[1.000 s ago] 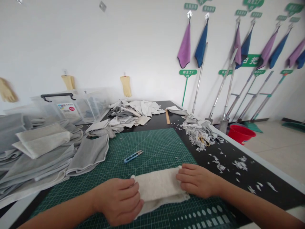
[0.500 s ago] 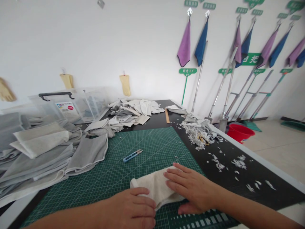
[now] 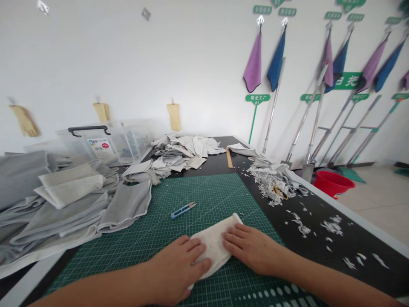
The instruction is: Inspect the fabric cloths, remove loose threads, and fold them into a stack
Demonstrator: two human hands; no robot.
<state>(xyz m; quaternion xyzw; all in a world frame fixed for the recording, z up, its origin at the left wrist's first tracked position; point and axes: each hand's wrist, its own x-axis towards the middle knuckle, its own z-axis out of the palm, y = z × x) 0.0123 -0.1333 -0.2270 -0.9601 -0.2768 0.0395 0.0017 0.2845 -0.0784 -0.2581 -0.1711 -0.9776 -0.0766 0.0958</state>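
The left hand (image 3: 176,268) and right hand (image 3: 251,244) lie open, apart; they press a folded cloth (image 3: 212,243) flat against the cutting mat (image 3: 143,243).

We've got a cutting mat (image 3: 204,196) on the workbench (image 3: 319,251), a folded cloth (image 3: 212,241) on the mat's near part, and thread snips (image 3: 182,210) on the mat behind it. Stacked fabric pieces (image 3: 60,213) lie left of the mat, with a storage bin (image 3: 128,143) behind them. An offcut pile (image 3: 182,151) sits behind the mat, and a trimmings heap (image 3: 268,183) lies to its right. A bucket (image 3: 332,183) stands on the floor right of the bench, before mops (image 3: 353,133) leaning on the wall.
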